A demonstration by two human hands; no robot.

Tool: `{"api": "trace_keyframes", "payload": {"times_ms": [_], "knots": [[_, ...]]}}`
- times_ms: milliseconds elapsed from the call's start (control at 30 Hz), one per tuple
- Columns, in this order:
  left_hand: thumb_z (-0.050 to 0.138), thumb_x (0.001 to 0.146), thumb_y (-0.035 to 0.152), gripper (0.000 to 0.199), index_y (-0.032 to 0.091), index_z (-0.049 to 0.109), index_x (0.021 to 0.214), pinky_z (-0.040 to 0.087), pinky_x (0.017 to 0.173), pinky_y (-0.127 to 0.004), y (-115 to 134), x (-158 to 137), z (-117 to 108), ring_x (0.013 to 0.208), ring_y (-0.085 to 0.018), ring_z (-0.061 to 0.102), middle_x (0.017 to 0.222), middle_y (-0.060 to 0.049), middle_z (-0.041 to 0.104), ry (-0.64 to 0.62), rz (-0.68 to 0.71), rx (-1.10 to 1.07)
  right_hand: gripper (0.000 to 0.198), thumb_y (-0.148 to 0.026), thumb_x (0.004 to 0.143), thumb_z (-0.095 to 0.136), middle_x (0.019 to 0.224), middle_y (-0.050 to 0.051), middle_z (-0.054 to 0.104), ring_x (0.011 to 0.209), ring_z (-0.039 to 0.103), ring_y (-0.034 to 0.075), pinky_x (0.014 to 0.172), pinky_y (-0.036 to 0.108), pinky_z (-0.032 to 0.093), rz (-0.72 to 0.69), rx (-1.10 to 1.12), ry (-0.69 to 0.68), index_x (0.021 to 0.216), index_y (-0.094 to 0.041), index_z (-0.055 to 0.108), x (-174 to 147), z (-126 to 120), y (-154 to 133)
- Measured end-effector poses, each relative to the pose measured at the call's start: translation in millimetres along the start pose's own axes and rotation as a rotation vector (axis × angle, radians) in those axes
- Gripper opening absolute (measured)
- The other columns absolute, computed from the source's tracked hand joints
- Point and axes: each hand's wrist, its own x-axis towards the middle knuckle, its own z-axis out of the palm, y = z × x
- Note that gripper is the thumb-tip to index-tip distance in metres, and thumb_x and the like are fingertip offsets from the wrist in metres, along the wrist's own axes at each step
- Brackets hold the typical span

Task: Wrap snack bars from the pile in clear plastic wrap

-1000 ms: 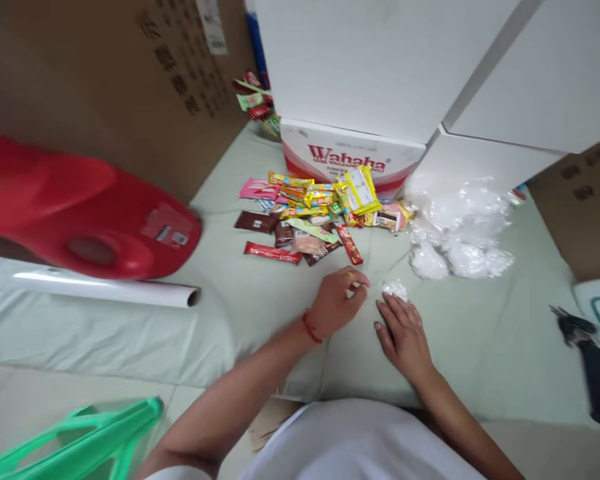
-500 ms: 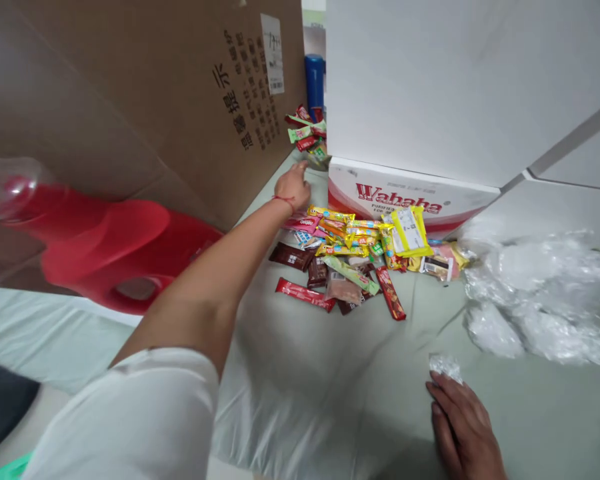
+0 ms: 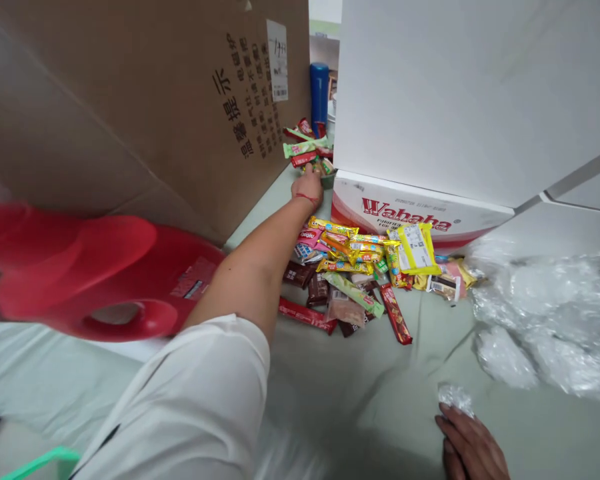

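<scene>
My left hand (image 3: 307, 185), with a red string at the wrist, reaches into the far pile of wrapped snacks (image 3: 305, 148) between two boxes. Its fingers look bent in against the near packets, and the fingertips are partly hidden. A wider heap of snacks (image 3: 353, 257) lies nearer, beneath and right of the forearm, with yellow, brown, pink and green wrappers. A red wrapped bar (image 3: 395, 313) is at that heap's edge. At the lower right, my right hand (image 3: 473, 443) rests on the cloth, fingers stretched out, touching a small crumpled clear wrapper (image 3: 456, 398).
A tall cardboard box (image 3: 180, 100) walls the left. A white Wahaha carton (image 3: 420, 210) stands on the right under a large white box (image 3: 445, 87). A red plastic jug (image 3: 105, 273) lies left of my arm. Clear plastic bags (image 3: 545, 320) lie right. A blue bottle (image 3: 319, 97) stands behind.
My left hand has moved from just short of the far pile into contact with its near packets. My right hand stays by the crumpled wrapper. The camera view has shifted slightly.
</scene>
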Motion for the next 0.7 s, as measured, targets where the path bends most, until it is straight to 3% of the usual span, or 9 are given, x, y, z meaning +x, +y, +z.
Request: {"api": "trace_keyframes", "payload": {"times_ms": [200, 467, 700], "knots": [[0.043, 0.105, 0.021, 0.037, 0.016, 0.066, 0.134, 0.045, 0.100, -0.040, -10, -58, -11, 0.115, -0.030, 0.065, 0.141, -0.017, 0.061, 0.056, -0.055, 0.117, 0.037, -0.027, 0.098, 0.057, 0.132, 0.009, 0.076, 0.112, 0.076, 0.032, 0.095, 0.051, 0.059, 0.084, 0.074, 0.071, 0.134, -0.030, 0.066, 20, -11, -21], [0.038, 0.106, 0.018, 0.038, 0.017, 0.071, 0.123, 0.044, 0.086, -0.032, -6, -149, -31, 0.103, -0.025, 0.066, 0.130, -0.015, 0.067, 0.134, -0.036, 0.231, 0.030, -0.024, 0.103, 0.054, 0.138, 0.011, 0.071, 0.122, 0.069, 0.030, 0.109, 0.055, 0.050, 0.145, 0.175, 0.127, 0.130, -0.023, 0.066, 25, -10, -31], [0.044, 0.103, 0.021, 0.028, 0.017, 0.071, 0.106, 0.040, 0.071, -0.030, 11, -254, -59, 0.088, -0.023, 0.064, 0.111, -0.013, 0.068, 0.209, -0.017, 0.326, 0.028, -0.020, 0.103, 0.053, 0.134, 0.010, 0.073, 0.119, 0.069, 0.029, 0.107, 0.055, 0.050, 0.167, 0.227, 0.184, 0.126, -0.023, 0.068, 25, -7, -33]]}}
